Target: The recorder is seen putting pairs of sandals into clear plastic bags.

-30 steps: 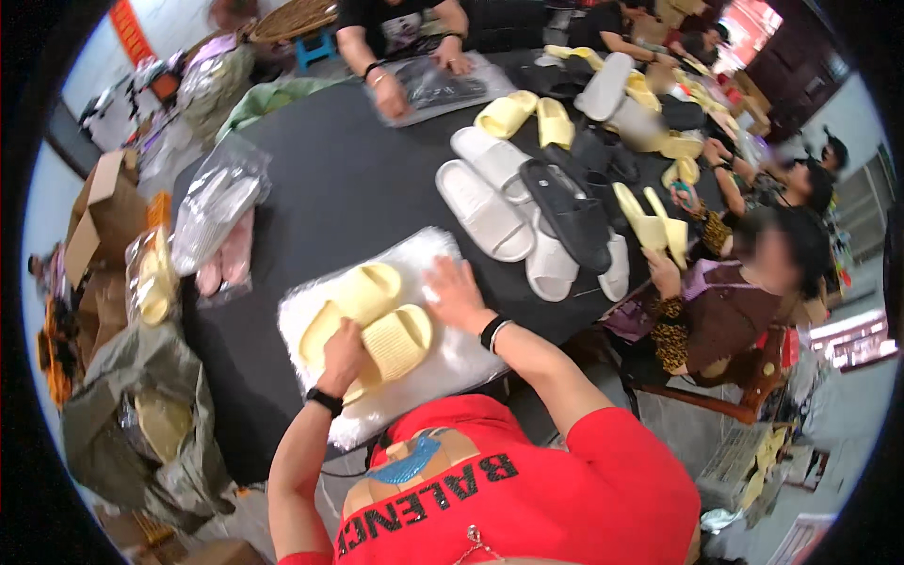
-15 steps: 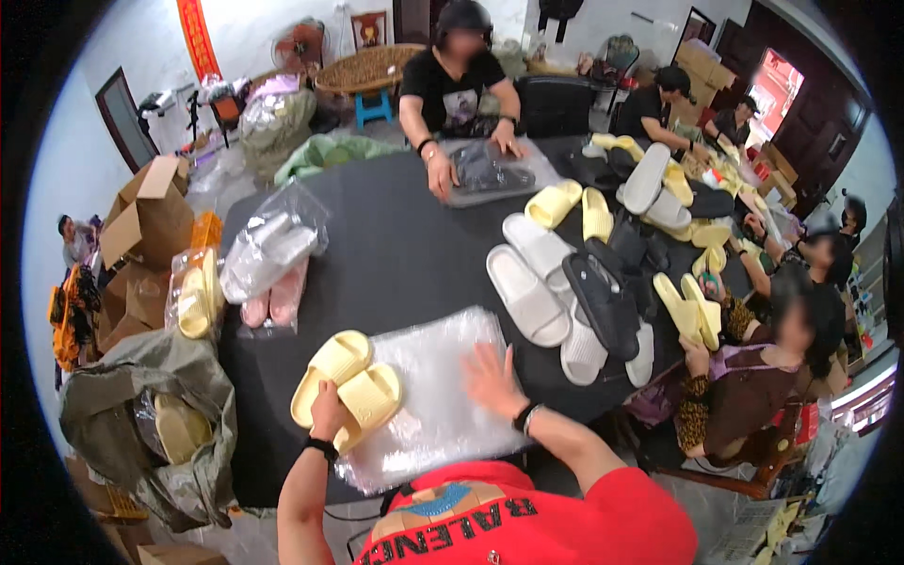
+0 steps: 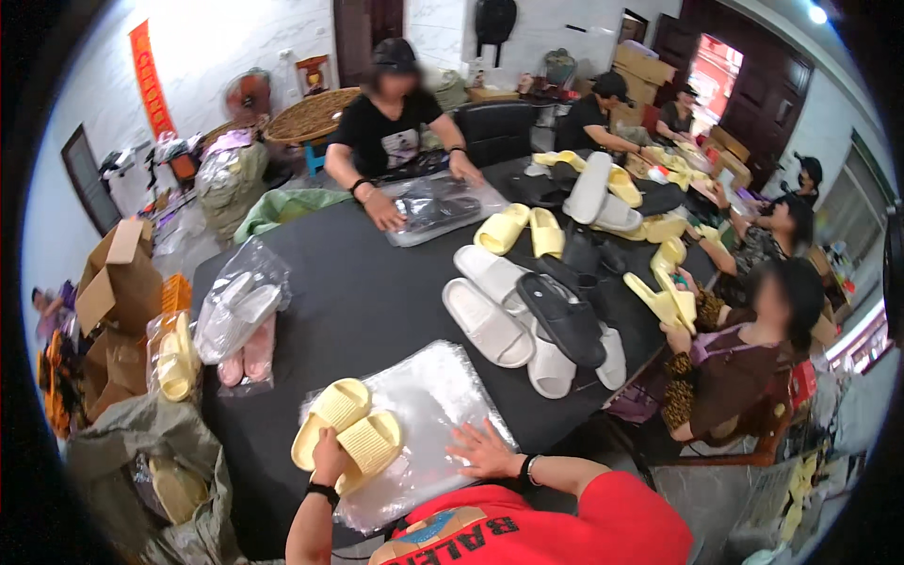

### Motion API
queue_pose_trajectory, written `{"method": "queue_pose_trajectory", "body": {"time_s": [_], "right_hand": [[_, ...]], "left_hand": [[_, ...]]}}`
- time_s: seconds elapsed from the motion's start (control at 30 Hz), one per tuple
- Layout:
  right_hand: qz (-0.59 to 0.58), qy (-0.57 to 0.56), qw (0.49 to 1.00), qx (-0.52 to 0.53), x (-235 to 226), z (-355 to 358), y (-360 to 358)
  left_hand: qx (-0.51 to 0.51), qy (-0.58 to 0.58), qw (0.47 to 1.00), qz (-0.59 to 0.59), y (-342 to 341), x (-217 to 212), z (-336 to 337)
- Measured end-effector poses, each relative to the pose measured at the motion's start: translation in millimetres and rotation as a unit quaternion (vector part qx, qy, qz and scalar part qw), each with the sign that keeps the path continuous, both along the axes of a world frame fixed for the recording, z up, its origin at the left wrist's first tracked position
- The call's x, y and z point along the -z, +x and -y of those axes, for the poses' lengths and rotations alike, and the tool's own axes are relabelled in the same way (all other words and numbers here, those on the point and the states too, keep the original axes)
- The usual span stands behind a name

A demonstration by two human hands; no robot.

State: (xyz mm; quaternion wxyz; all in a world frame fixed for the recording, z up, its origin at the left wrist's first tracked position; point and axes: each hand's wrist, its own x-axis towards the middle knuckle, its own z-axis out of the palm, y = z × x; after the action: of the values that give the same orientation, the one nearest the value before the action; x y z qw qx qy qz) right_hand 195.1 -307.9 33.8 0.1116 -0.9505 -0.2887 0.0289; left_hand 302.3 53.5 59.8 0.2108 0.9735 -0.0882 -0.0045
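Note:
A pair of yellow slippers [image 3: 369,444] lies over the left part of a stack of clear plastic bags [image 3: 428,381] at the near side of the black table. My left hand [image 3: 330,458] is closed on the pair at its near left side, the fingers partly hidden by the slippers. Flat on the bags, near their right edge, rests my right hand [image 3: 485,452], its fingers spread and nothing in it.
Bagged white slippers [image 3: 243,306] and bagged pink slippers [image 3: 252,356] lie at left, beside a sack [image 3: 155,424]. White slippers [image 3: 488,322] and a black slipper [image 3: 562,318] are heaped at right. Across the table a person handles a bag with black slippers [image 3: 435,209]; another holds yellow slippers [image 3: 664,299].
My right hand has drawn nearer to me across the bags. My left hand keeps its hold on the yellow slippers. The whole view has turned slightly to the right.

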Motion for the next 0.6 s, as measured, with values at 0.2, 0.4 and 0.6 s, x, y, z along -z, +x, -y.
{"method": "queue_pose_trajectory", "body": {"time_s": [0.2,0.4,0.6], "right_hand": [[0.038,0.012,0.999,0.01,3.7,-2.7,-2.1],[0.061,0.047,0.997,0.016,10.6,-2.6,-2.8],[-0.009,-0.01,1.0,0.013,0.6,-3.2,-0.5]], "left_hand": [[-0.023,-0.011,1.0,0.011,-11.2,-12.3,10.6],[-0.04,-0.044,0.997,0.052,-11.9,-3.3,19.5],[-0.039,-0.033,0.997,0.065,-14.5,-7.3,20.4]]}}
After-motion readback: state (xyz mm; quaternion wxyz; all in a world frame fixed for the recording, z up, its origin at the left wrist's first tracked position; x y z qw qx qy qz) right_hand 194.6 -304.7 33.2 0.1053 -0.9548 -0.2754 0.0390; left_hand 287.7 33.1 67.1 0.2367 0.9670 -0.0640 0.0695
